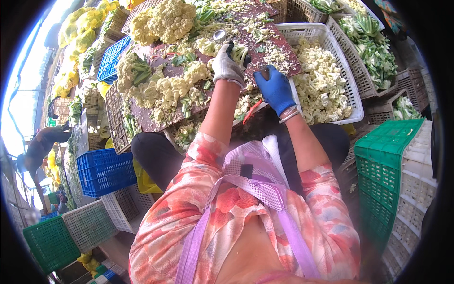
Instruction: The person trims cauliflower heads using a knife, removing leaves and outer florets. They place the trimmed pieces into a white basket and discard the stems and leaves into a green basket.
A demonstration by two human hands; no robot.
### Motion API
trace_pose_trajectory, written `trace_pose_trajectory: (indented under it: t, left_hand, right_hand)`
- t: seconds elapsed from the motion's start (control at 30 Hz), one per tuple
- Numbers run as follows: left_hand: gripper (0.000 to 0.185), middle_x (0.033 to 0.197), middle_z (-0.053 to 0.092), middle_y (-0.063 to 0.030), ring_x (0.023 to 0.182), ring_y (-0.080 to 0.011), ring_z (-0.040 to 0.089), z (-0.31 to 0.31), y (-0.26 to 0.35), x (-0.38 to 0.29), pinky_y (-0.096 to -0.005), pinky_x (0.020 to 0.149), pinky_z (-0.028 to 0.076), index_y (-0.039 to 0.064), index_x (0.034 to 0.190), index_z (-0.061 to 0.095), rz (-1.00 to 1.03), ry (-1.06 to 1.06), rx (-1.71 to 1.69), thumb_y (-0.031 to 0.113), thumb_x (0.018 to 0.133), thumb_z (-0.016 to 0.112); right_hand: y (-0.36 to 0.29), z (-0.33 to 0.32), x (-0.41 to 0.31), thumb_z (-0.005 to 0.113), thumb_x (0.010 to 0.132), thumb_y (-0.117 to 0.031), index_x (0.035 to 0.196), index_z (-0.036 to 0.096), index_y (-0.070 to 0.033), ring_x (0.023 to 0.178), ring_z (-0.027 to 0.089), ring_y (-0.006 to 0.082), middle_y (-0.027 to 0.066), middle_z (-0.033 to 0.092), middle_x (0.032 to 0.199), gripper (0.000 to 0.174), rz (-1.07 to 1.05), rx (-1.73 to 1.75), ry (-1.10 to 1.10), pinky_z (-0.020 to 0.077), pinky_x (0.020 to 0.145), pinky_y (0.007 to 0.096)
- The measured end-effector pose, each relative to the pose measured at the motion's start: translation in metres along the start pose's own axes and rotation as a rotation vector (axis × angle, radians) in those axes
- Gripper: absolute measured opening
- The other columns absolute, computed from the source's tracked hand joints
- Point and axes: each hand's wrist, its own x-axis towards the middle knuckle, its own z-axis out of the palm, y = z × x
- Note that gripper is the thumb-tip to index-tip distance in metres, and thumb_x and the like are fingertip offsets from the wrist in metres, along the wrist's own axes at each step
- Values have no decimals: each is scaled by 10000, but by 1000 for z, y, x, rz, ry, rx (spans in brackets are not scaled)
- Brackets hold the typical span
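Note:
My left hand point(228, 64), in a white knit glove with dark fingertips, grips a piece of cauliflower point(239, 52) over the dark red board point(227, 16). Close on its right, my right hand point(275, 87), in a blue glove, is closed around a small brownish object point(264, 73), perhaps a knife handle; most of it is hidden. Larger cauliflower heads point(172, 21) lie at the back left of the board. Cut florets point(170, 88) and leaf scraps are spread left of my hands. A small round metal-rimmed item point(219, 35) lies just beyond my left hand.
Right of the board stands a white plastic crate point(356, 103) of cauliflower florets. Beyond it are crates of green leaves point(376, 53). A green crate point(386, 149) stands at the lower right, a blue crate point(106, 172) at the left. Yellow net bags point(79, 28) line the upper left.

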Motion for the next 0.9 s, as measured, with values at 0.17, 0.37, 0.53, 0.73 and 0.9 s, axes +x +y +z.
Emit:
trace_pose_trajectory:
  t: [0.17,0.37,0.53,0.73,0.9]
  left_hand:
    - [158,877,628,-62,765,-210,654,-19,28,-37,-360,674,587,29,1023,621,301,149,115,155,929,637]
    - [106,796,594,-67,570,-181,574,-46,35,-60,-349,493,540,60,925,578,448,303,336,146,898,634]
    - [250,793,614,-23,680,-87,549,3,-16,-75,-255,611,477,45,1010,575,451,-218,611,232,915,710]
    - [497,1079,682,-112,911,-157,636,-29,55,-16,-279,857,507,-30,1229,612,806,-160,1363,212,831,782]
    - [518,1360,541,-170,1243,-350,532,-120,139,-10,-482,1007,459,174,1288,618,583,374,2391,323,804,727]
  right_hand:
    - [-4,49,-9,650,900,-380,1042,630,-31,900,681,398,223,705,903,378,-156,-144,-66,537,799,467]
    - [19,116,6,635,860,-363,1002,685,-31,976,685,385,252,702,1009,364,232,4,-402,540,861,469]
    - [96,142,29,666,897,-308,1065,671,-64,816,694,318,176,696,987,296,-19,519,-304,569,695,408]
    - [7,87,16,705,874,-257,885,575,-59,440,535,145,38,575,638,238,470,769,-295,461,386,308]
    - [-17,64,13,704,903,-259,932,528,-101,413,475,116,3,537,623,238,549,735,-281,421,373,312]
